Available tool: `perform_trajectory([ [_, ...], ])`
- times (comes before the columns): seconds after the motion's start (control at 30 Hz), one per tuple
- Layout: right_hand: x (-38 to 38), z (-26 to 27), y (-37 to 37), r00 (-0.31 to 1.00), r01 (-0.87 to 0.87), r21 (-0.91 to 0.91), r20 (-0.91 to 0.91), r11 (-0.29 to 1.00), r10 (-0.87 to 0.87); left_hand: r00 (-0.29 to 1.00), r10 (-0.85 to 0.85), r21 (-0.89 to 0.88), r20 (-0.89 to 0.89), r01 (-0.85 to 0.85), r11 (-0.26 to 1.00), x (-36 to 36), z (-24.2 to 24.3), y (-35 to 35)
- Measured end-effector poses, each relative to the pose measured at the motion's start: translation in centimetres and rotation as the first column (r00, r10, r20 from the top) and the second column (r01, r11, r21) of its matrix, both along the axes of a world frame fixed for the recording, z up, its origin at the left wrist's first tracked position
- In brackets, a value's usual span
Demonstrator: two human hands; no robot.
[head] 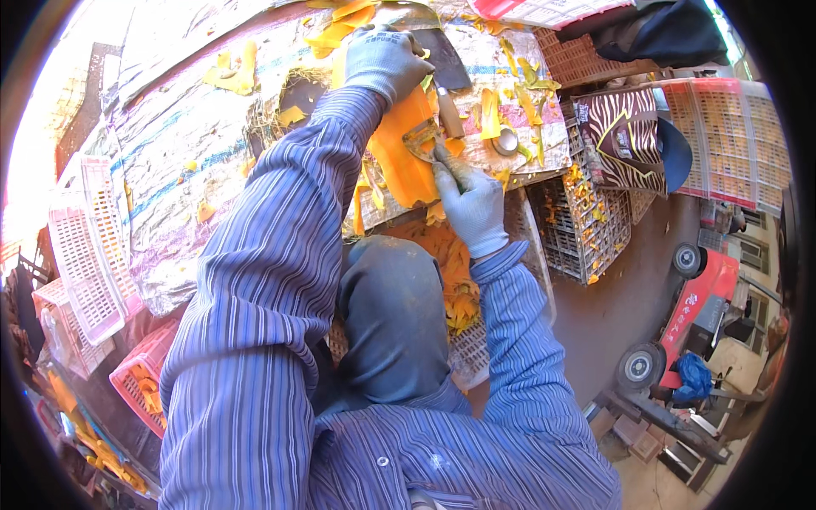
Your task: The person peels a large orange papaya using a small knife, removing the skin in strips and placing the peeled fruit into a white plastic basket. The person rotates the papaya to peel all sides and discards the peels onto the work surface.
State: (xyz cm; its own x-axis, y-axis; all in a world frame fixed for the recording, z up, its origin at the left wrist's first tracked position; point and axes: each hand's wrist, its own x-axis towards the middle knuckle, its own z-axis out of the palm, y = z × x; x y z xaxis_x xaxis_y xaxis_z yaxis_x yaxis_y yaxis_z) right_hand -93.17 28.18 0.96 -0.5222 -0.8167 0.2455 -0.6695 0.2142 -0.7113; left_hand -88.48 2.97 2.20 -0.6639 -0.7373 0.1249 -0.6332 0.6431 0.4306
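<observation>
On the covered work surface, my gloved left hand holds the far end of a long orange piece of squash or pumpkin. My gloved right hand grips a peeler-like tool, whose metal head lies against the orange flesh. A cleaver with a wooden handle lies just right of the piece. Farther right is a small round metal object among peel strips. Part of the left hand's fingertips is hidden.
Below the surface's edge, orange peelings fill a container near my knee. Plastic crates stand at left and right. A zebra-patterned bag rests on the right-hand crates. A red vehicle stands on the floor farther right.
</observation>
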Motion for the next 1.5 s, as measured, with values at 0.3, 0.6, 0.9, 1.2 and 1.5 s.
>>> perform_trajectory([
  [0.3,-0.4,4.6,8.3,0.974,-0.056,0.499,-0.165,0.865,0.158,0.999,-0.040,0.004,-0.011,0.040,0.999,0.0,-1.0,0.0],
  [0.6,0.5,6.4,5.3,0.998,0.057,0.147,0.009,0.988,-0.059,0.999,-0.026,0.014,-0.044,0.026,1.000,-0.5,-0.9,0.4],
  [0.9,0.0,0.1,0.8,0.992,-0.038,0.130,-0.112,0.991,0.053,0.999,-0.027,0.017,-0.017,0.027,0.999,0.2,-0.7,-0.1],
  [1.2,-0.7,8.3,11.4,0.981,-0.185,0.622,0.069,0.761,0.182,0.999,-0.035,-0.018,-0.007,0.034,0.999,0.8,-0.5,-0.4],
  [1.5,0.5,2.0,2.9,0.999,0.037,0.098,0.021,0.995,-0.039,0.999,-0.011,0.008,-0.037,0.011,1.000,0.1,-0.6,0.1],
])
